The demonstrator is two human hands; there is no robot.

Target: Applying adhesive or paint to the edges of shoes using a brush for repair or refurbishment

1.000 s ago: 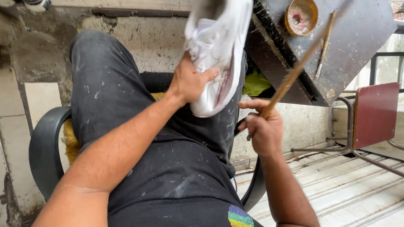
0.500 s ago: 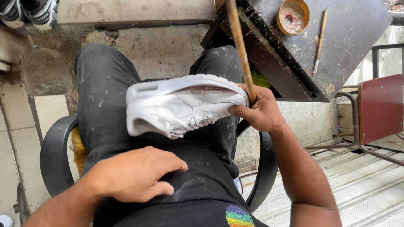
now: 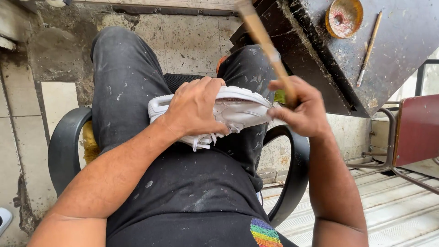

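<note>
A white sneaker (image 3: 238,110) lies on its side across my lap, sole toward the top, laces hanging down. My left hand (image 3: 194,107) grips it over the middle, fingers curled around the sole edge. My right hand (image 3: 302,110) touches the shoe's toe end and holds a long wooden stick (image 3: 265,43) that points up and to the left, blurred by motion. I sit in a black armchair (image 3: 64,146) in dark, paint-flecked trousers.
A dark, grimy worktable (image 3: 366,59) stands at upper right with a round rusty tin (image 3: 344,17) and a thin brush (image 3: 368,50) on it. A red metal-framed chair (image 3: 416,132) is at the right. Stained tiles cover the floor.
My left hand has moved from my lap up onto the sneaker and gripped it. The shoe has dropped lower across my thighs. My right hand has shifted to the toe with the stick.
</note>
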